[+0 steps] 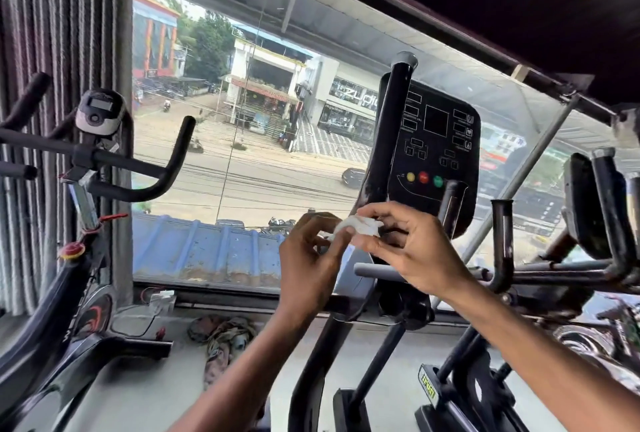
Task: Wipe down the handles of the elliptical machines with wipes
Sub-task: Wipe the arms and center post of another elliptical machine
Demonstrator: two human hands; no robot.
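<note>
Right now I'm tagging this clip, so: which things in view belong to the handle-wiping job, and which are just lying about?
Job: white wipe, pinched between left hand and right hand; elliptical's black upright handle.
Lying about: exercise bike on the left; crumpled cloths on the floor.

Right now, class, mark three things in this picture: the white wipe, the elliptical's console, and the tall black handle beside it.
white wipe (360,225), head view, on its crumpled middle.
console (437,120), head view, on its dark central screen.
tall black handle (393,113), head view, on its upper shaft.
</note>
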